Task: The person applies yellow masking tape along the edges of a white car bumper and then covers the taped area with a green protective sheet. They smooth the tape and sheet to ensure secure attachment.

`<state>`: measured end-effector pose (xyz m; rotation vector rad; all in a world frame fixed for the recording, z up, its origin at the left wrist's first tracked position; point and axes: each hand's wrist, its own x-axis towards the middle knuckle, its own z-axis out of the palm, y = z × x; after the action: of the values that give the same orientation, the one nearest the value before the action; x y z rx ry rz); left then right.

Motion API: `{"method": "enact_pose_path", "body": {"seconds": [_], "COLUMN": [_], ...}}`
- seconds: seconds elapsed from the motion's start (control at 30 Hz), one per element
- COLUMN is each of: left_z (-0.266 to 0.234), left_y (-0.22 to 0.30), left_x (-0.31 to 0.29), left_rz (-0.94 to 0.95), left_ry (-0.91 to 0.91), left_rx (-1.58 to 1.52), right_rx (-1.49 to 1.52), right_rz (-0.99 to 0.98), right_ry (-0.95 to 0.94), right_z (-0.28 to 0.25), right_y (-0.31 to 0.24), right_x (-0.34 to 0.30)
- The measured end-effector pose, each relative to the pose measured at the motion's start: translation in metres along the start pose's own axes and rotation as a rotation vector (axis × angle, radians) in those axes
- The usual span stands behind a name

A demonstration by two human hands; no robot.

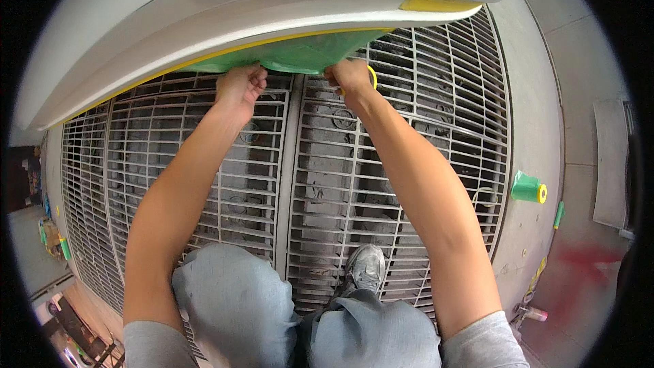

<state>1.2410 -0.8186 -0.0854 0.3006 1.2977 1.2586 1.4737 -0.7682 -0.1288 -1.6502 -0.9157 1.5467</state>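
Observation:
A grey curved panel (204,20) arches across the top of the view, with a yellow tape line along its lower edge and a yellow tape patch (436,3) at the right. Green masking film (306,51) hangs under that edge. My left hand (240,87) is closed on the film's lower edge at the panel rim. My right hand (349,76) pinches the film a little further right, with a yellow tape roll (372,76) around its fingers.
I crouch on a metal floor grate (327,184), knees in blue jeans and a grey shoe (366,267) below. A green film roll with a yellow core (528,187) lies on the concrete strip to the right, near a green marker (558,215) and red paint stains (586,259).

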Motion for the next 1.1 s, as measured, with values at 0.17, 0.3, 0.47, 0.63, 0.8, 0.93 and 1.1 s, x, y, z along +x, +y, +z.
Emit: {"method": "enact_pose_path", "body": {"seconds": [0.17,0.3,0.47,0.63,0.8,0.93,1.1], "left_z": [0.017,0.041,0.040,0.035,0.041,0.037,0.036], "left_y": [0.002,-0.009,-0.012,-0.030,-0.039,-0.024,-0.012], "left_x": [-0.028,-0.025,0.011,0.037,0.042,0.033,0.020], "left_rz": [0.074,0.366,0.664,0.847,0.832,0.847,0.694], "left_ry": [-0.342,-0.201,0.041,0.173,0.134,0.096,0.073], "left_rx": [0.031,0.735,1.135,1.347,1.398,1.508,1.353], "right_rx": [-0.003,0.067,0.066,0.225,0.393,0.431,0.347], "right_rz": [0.067,0.233,0.106,-0.401,-0.479,-0.370,-0.453], "right_ry": [-0.178,-0.561,-0.181,0.163,0.146,0.290,0.544], "right_z": [0.039,0.070,0.054,0.022,0.040,0.037,0.010], "right_y": [0.009,0.018,0.013,0.012,-0.018,-0.041,-0.032], "right_x": [0.022,0.011,-0.029,-0.075,-0.044,-0.009,-0.038]}}
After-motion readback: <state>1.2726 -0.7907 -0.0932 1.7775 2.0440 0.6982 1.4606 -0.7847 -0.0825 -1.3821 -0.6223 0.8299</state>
